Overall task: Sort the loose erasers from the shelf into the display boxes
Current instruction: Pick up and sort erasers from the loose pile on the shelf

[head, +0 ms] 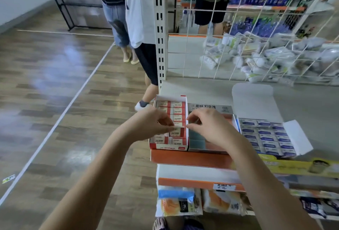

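Three display boxes stand side by side on the grey shelf (pixel 302 108). The red-and-white box (pixel 168 147) on the left holds rows of red-sleeved erasers. My left hand (pixel 150 125) pinches one red-sleeved eraser (pixel 177 129) over that box's right column. My right hand (pixel 211 129) hovers over the middle grey box (pixel 211 108) with Korean lettering, its fingertips curled at the edge between the two boxes, touching the same eraser. The white box (pixel 291 129) on the right is full of blue-sleeved erasers (pixel 269 138), with its lid flaps open.
A wire grid (pixel 238 46) closes the back of the shelf, with packets piled behind it. Two people (pixel 139 28) stand in the aisle to the left of the shelf upright. Snack packets (pixel 183 204) lie on the lower shelf. Wood floor spreads left.
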